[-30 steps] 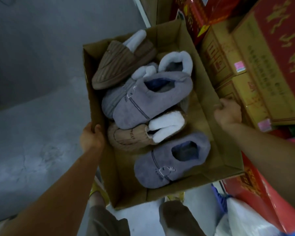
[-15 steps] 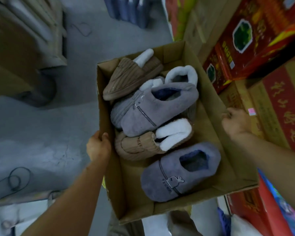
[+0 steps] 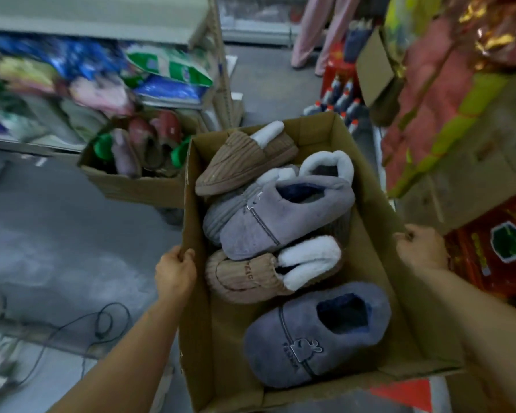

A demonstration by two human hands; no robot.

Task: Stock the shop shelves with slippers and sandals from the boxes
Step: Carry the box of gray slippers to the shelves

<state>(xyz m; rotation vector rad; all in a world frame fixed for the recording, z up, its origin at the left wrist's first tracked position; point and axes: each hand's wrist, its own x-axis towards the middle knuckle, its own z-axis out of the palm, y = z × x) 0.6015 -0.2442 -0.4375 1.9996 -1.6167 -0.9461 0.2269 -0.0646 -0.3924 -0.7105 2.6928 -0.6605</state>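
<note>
Head view, shop aisle. At far left stood a grey shelf unit (image 3: 108, 23), its lower tier stacked with blurred packaged goods (image 3: 167, 76). On the grey concrete floor (image 3: 57, 239) a black cable (image 3: 102, 323) lay near left. Against the shelf's foot sat a second carton (image 3: 137, 186) holding pink and green footwear. The left hand (image 3: 175, 272) gripped the left wall of the open cardboard box (image 3: 370, 222), fingers curled over the rim. The box, held above the floor at centre, contained plush slippers: a brown corduroy slipper (image 3: 245, 160) farthest, a grey slipper (image 3: 280, 216) overlapping a tan slipper (image 3: 251, 277), and a blue-grey slipper (image 3: 316, 335) nearest. The right hand (image 3: 420, 248) pinched the box's right flap. Behind the box stood capped bottles (image 3: 340, 102); at far centre, a person's pink trouser legs (image 3: 313, 28). Red printed cartons (image 3: 501, 242) were stacked at right. Compared with half a second earlier, the view had tilted up, revealing the shelf, the second carton and the legs; both grips and the slipper arrangement were unchanged.
</note>
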